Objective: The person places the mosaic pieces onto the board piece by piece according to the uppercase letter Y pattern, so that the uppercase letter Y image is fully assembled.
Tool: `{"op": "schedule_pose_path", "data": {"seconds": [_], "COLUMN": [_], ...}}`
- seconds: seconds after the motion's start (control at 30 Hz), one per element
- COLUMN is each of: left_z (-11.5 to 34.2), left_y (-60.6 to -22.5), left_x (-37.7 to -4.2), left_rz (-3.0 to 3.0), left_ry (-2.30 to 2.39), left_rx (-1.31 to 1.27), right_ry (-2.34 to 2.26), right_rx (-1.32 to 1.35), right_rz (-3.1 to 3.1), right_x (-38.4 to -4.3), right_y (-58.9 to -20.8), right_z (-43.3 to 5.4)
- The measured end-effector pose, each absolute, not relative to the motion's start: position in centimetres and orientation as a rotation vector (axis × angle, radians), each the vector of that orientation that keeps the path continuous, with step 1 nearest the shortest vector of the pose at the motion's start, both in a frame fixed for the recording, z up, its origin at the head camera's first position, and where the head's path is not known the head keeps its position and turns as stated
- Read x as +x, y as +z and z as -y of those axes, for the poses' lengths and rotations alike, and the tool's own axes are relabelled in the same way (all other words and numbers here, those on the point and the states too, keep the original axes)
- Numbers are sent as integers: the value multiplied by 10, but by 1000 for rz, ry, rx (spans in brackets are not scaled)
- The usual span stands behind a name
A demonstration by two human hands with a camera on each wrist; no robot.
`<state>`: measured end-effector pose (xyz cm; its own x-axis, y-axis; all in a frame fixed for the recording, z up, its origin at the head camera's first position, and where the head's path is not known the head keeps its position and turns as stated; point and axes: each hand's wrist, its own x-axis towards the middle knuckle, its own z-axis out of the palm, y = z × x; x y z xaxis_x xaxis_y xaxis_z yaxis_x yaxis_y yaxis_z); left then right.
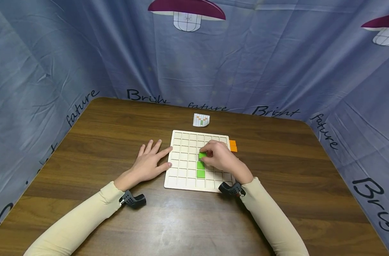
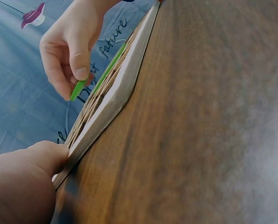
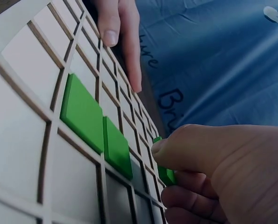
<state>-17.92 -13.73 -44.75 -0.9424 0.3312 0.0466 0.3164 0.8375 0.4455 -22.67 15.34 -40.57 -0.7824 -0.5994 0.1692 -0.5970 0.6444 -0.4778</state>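
Observation:
A pale wooden grid board [image 1: 181, 181] lies on the brown table. Two green square tiles sit in neighbouring cells of one column, the nearer tile [image 1: 201, 174] and the farther tile [image 1: 201, 165]. Just beyond them my right hand [image 1: 221, 156] pinches a third green tile [image 2: 77, 89] between thumb and fingers, held tilted slightly above the board. My left hand [image 1: 147, 165] rests spread on the table, its thumb and index fingertip touching the board's left edge.
Orange tiles [image 1: 233, 145] lie against the board's right edge. Behind the board is a small paper card [image 1: 201, 120] with a coloured grid pattern. A blue printed curtain [image 1: 194, 71] hangs round the table [image 1: 277, 149].

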Motion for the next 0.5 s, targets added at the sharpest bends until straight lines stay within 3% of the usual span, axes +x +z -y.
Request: {"op": "schedule_pose_path", "data": {"seconds": [0.5], "left_z": [137], "left_y": [-446], "left_x": [-179], "left_rz": [-2976], "left_ry": [719], "left_rx": [522], "right_ry": [-791], "right_rx": [-1041], "right_rz": [-2856], "right_x": [-229], "right_y": [-413], "right_z": [-148]}}
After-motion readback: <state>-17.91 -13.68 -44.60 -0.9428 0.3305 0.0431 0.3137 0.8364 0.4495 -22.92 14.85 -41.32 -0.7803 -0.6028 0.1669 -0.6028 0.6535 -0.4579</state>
